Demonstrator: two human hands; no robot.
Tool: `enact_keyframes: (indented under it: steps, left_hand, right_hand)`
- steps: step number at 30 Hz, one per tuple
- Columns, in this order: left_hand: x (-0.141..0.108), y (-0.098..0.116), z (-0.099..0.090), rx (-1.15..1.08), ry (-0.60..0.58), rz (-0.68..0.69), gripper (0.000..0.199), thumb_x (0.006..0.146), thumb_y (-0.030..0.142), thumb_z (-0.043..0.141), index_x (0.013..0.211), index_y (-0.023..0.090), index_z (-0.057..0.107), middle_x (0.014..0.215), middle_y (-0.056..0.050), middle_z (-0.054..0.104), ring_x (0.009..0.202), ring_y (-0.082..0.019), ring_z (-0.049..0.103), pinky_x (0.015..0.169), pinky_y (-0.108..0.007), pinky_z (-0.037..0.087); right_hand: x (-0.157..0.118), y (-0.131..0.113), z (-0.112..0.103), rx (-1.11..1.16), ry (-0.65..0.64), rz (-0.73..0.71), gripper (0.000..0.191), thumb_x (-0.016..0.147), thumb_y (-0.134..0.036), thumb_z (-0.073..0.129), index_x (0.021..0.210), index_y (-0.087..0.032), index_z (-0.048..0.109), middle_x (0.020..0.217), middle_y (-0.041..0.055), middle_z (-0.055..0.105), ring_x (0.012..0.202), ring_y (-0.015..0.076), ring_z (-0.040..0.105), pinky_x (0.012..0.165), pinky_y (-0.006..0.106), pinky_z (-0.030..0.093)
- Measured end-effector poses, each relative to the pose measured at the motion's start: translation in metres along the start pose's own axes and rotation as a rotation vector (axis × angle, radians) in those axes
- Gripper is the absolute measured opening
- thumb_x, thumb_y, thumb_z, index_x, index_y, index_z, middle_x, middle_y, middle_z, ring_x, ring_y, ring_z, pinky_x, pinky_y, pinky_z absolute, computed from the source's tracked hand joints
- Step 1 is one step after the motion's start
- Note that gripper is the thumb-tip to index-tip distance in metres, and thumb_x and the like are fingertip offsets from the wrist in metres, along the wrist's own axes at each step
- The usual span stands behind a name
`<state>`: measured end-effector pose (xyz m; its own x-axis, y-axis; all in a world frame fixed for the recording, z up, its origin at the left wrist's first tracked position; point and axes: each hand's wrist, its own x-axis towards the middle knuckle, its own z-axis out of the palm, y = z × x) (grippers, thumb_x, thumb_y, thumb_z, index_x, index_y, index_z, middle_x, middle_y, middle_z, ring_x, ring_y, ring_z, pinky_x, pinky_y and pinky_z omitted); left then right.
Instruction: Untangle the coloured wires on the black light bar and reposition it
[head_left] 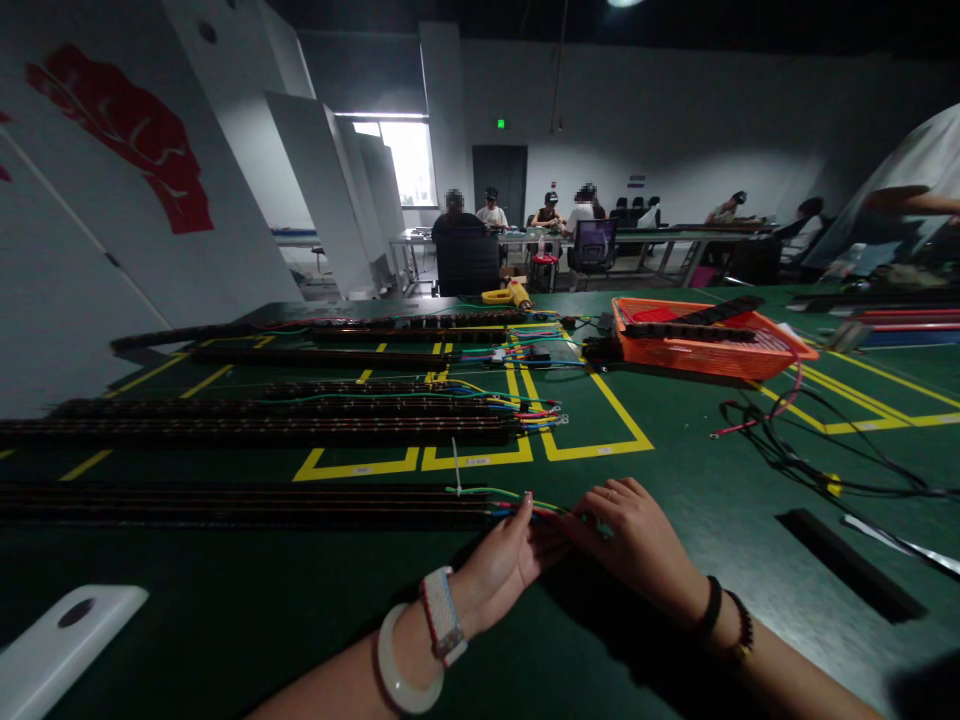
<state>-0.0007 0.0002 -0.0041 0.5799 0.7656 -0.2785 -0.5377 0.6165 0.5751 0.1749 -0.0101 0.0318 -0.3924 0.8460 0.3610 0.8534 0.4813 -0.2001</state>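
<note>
A long black cable bundle (pixel 247 505) lies across the near part of the green table, with green, red and blue wires (pixel 495 492) coming out of its right end. My left hand (pixel 517 550) is closed round these wires, thumb on top and fingers beneath. Just to its right, my right hand (pixel 637 530) pinches the wires near their ends; its fingers hide the tips. A white cable tie (pixel 455 465) sticks up at the bundle's end. Farther back lie several more black bundles (pixel 300 425), their coloured wires ending in metal ring terminals (pixel 559 420).
An orange basket (pixel 697 365) holding black parts stands at the back right, and a yellow heat gun (pixel 514 294) lies at the far edge. Loose black cables (pixel 810 430) and a black strip (pixel 851 565) lie right. A white object (pixel 75 640) is near left. People sit beyond.
</note>
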Motion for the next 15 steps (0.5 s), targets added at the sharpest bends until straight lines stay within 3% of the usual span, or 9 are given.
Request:
enact_keyframes:
  steps: [3, 6, 15]
  left_hand:
    - [0.000, 0.000, -0.001, 0.021, 0.048, -0.001, 0.027, 0.090, 0.037, 0.048, 0.093, 0.012, 0.057, 0.096, -0.013, 0.067, 0.094, -0.019, 0.063, 0.097, -0.039, 0.040]
    - [0.000, -0.001, -0.002, 0.029, 0.024, 0.013, 0.025, 0.090, 0.034, 0.048, 0.092, 0.011, 0.057, 0.097, -0.014, 0.066, 0.095, -0.020, 0.063, 0.098, -0.040, 0.040]
    - [-0.001, -0.001, -0.003, 0.029, 0.013, 0.014, 0.023, 0.092, 0.029, 0.045, 0.087, 0.009, 0.057, 0.103, -0.019, 0.065, 0.104, -0.023, 0.061, 0.101, -0.042, 0.038]
  right_hand:
    - [0.003, 0.013, 0.003, 0.046, 0.010, 0.078, 0.027, 0.089, -0.040, 0.052, 0.073, -0.020, 0.061, 0.068, 0.0015, 0.062, 0.067, 0.0152, 0.053, 0.067, 0.029, 0.031]
    - [0.007, 0.026, 0.013, 0.063, 0.010, 0.116, 0.029, 0.089, -0.043, 0.052, 0.074, -0.020, 0.061, 0.069, 0.0020, 0.062, 0.067, 0.0154, 0.054, 0.066, 0.028, 0.032]
    - [0.026, 0.043, 0.037, -0.011, 0.045, 0.075, 0.021, 0.086, -0.040, 0.057, 0.079, -0.022, 0.067, 0.081, 0.0035, 0.062, 0.081, 0.0188, 0.053, 0.076, 0.032, 0.036]
